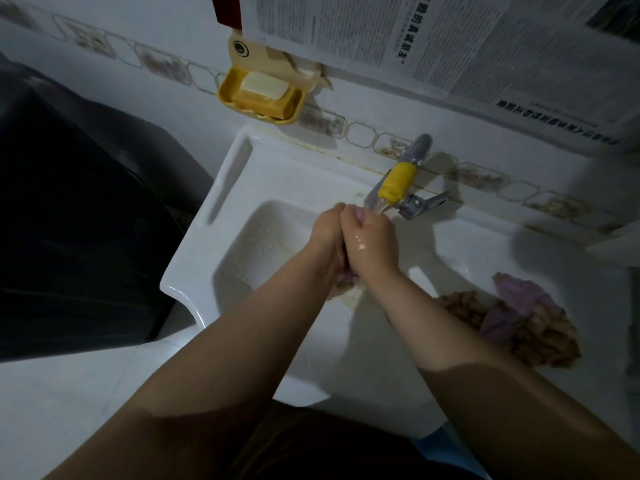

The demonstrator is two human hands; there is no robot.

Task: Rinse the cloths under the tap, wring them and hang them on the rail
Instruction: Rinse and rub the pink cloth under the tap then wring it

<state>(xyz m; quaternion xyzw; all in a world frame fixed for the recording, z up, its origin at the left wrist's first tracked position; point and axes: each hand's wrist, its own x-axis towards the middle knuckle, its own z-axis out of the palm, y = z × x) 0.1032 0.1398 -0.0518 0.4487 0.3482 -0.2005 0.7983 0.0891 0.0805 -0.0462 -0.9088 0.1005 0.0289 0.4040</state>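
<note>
Both hands pressed together under tap (401, 183), left hand (327, 233) and right hand (374, 237) fingers curled, squeezing pinkish cloth (346, 284) over sink (242, 174). Wet cloth pile (519, 323) at sink's right edge.

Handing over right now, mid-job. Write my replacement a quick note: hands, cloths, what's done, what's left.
Left hand and right hand are pressed together, gripping one cloth under the running tap, over the sink.
A pile of cloths, pink and brown, lies on the sink's right ledge.
Done: nothing hung that I can see; no rail in view.
Left: finish this cloth, do the pile, hang all.
</note>
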